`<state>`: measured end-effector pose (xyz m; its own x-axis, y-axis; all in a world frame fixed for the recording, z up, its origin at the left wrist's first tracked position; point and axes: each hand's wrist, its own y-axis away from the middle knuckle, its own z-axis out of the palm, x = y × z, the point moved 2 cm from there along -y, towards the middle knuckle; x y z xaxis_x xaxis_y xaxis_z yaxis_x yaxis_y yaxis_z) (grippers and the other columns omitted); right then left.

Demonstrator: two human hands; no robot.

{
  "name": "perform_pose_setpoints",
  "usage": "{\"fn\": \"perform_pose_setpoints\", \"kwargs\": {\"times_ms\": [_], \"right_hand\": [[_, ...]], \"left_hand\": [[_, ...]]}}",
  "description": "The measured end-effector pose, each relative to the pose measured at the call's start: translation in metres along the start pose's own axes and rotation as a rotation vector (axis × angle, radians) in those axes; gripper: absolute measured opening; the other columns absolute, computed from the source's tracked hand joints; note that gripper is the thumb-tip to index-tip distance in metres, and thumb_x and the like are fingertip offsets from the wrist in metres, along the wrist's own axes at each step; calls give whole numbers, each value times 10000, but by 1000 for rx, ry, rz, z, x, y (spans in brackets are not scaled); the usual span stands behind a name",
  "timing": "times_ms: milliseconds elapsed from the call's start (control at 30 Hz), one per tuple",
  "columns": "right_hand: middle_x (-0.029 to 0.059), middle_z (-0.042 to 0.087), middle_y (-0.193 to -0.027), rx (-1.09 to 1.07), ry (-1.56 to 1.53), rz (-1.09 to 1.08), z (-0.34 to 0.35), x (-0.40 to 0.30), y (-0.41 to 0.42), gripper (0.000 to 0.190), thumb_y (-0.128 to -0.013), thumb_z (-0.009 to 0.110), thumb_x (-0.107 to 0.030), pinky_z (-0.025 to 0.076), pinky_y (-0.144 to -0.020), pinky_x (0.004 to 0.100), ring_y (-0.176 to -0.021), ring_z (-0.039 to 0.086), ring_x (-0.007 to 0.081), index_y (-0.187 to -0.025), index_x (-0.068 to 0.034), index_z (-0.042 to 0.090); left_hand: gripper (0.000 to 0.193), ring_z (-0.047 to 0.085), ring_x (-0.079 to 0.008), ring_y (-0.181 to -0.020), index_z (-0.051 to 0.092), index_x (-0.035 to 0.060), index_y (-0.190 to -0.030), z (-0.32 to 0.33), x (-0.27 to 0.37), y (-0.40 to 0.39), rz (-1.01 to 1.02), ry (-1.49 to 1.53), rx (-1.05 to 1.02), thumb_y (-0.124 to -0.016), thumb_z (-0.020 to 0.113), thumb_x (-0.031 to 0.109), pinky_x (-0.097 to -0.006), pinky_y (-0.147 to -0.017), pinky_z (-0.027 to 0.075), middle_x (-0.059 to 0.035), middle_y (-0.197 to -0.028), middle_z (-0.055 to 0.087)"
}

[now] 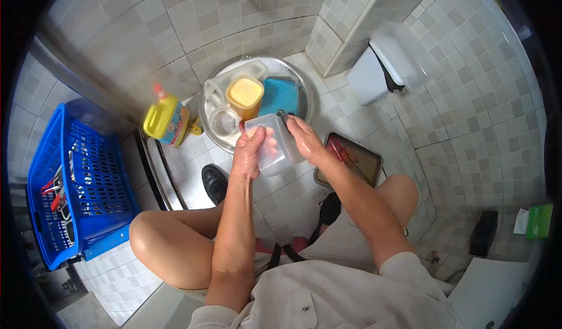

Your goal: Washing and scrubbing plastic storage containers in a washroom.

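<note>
My left hand (249, 152) grips a translucent plastic container (277, 164), its fingers visible through the plastic. A dark metal scouring pad (282, 115) pokes out from the fingers of my right hand (305, 139), which is against the container's right side. Just beyond both hands, a round metal basin (310, 93) sits on the tiled floor. In it are a yellowish tub (244, 94), a blue rectangular container (279, 94), a round clear cup (225, 121) and other clear plastic pieces (250, 70).
A yellow jug (169, 122) with a red cap stands left of the basin. Farther left is a blue plastic crate (99, 175) holding assorted items. On the right, a rectangular tray (371, 166) contains red-handled tools and liquid. A white bin (369, 76) stands by the wall.
</note>
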<state>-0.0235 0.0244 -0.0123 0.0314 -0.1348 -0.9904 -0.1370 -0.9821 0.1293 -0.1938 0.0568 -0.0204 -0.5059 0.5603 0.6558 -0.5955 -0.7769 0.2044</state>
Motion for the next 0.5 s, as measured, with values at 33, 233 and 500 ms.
{"fn": "perform_pose_setpoints", "kwargs": {"times_ms": [33,233,500], "right_hand": [[144,585,-1183,24,-174,-81,5,-9,8,414,-1016,429,-305,400,-964,323,-1091,542,205,-1256,18,530],[80,668,-910,47,318,-158,-26,-37,23,340,-983,480,-283,471,-771,339,-802,573,203,-1015,10,651],[105,665,-1091,-344,226,-57,-42,-31,34,376,-937,531,-264,445,-902,292,-1010,584,168,-1149,26,641]], "left_hand": [[227,636,-136,-726,634,50,-1030,12,1,3,-5,-3,-4,-936,613,255,-309,-671,539,-54,-846,669],[162,588,-104,-654,656,40,-912,40,0,16,-137,-540,-237,-912,646,201,-260,-583,489,-31,-747,646],[90,548,-88,-684,677,35,-890,60,-17,24,-226,-960,-472,-897,656,123,-243,-625,461,-5,-760,621]]}}
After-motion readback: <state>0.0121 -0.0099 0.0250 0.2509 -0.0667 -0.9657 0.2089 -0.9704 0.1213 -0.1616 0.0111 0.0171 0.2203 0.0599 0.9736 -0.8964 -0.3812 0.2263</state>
